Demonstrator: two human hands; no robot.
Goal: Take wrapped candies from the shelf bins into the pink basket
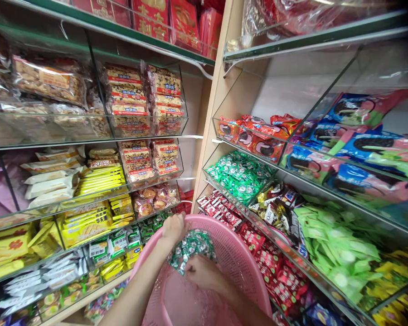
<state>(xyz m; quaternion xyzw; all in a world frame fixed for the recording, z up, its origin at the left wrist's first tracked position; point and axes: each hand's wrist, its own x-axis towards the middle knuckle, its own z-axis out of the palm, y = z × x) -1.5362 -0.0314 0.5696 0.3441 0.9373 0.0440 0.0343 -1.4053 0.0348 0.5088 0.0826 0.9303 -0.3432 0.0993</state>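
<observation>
A pink plastic basket [245, 267] sits low in the middle, tilted toward me. My left hand [174, 227] is closed on its far left rim. My right hand [204, 271] is inside the basket, fingers curled into a heap of small green-and-white wrapped candies [192, 246] that lies against the basket's far wall. Both forearms reach in from the bottom edge.
Clear acrylic bins of packaged snacks fill shelves on both sides. On the right are green candies [240, 174], red wrapped bars [221, 210], light green packets [336, 240] and blue-and-pink cookie packs [360, 145]. Yellow and white biscuit packs [88, 199] are on the left. Red boxes [163, 18] stand on top.
</observation>
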